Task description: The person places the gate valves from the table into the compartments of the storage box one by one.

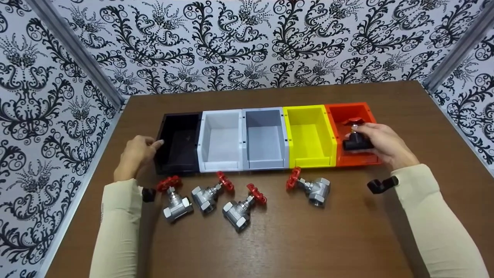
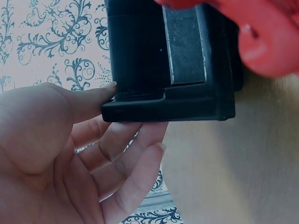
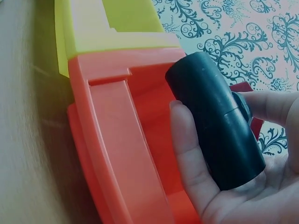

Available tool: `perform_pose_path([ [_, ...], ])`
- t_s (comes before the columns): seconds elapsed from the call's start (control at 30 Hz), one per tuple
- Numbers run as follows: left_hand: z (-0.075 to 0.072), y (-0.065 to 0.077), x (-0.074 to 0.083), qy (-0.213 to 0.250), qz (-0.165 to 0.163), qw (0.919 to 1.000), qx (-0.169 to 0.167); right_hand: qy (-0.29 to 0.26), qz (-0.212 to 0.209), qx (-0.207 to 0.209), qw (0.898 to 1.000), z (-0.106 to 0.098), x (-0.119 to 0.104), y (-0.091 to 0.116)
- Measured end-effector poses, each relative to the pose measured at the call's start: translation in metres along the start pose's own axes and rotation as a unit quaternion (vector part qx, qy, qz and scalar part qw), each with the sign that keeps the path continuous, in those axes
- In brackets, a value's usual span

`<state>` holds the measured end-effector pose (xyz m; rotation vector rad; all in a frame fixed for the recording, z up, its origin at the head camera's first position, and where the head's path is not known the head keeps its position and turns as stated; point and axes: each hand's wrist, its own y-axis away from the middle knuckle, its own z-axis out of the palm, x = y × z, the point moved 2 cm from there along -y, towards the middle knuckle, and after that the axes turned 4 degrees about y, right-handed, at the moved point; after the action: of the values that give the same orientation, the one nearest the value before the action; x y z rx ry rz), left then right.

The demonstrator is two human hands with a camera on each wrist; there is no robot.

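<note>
My left hand (image 1: 136, 154) grips the left wall of the black bin (image 1: 181, 148), thumb over its edge and fingers outside, as the left wrist view shows. In my right hand (image 1: 388, 146) is a valve with a black tee-shaped body (image 3: 217, 123) and a red handwheel (image 1: 353, 121). I hold it over the red-orange bin (image 1: 357, 159), its neck between thumb and fingers. On the table in front of the bins lie several silver valves (image 1: 177, 206) with red handwheels; one valve (image 1: 317, 191) lies apart, in front of the yellow bin (image 1: 310, 144).
Between the black and red-orange bins stand a white bin (image 1: 223, 144), a grey bin (image 1: 264, 144) and the yellow one, all joined in one row. The brown table (image 1: 293, 247) is bounded by patterned walls (image 1: 247, 42) at the back and sides.
</note>
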<state>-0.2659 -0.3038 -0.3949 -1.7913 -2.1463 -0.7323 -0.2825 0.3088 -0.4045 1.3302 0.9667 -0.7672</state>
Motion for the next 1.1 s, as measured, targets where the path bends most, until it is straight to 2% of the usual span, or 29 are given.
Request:
perform_pose_path([
  [0.2,-0.003,0.0,0.002,0.005,-0.006,1.0,-0.002,0.016,-0.012,0.004,1.0,0.002,-0.001,-0.003],
  [0.67,-0.001,0.003,0.002,0.009,-0.003,1.0,-0.001,0.102,-0.024,0.03,0.994,0.004,-0.001,-0.015],
  [0.9,-0.001,0.003,0.001,0.002,0.001,1.0,0.005,0.097,-0.029,0.035,0.994,0.006,-0.002,-0.019],
  [1.1,0.0,0.002,0.0,0.005,-0.006,1.0,-0.005,0.141,-0.027,0.042,0.989,0.007,0.0,-0.019],
])
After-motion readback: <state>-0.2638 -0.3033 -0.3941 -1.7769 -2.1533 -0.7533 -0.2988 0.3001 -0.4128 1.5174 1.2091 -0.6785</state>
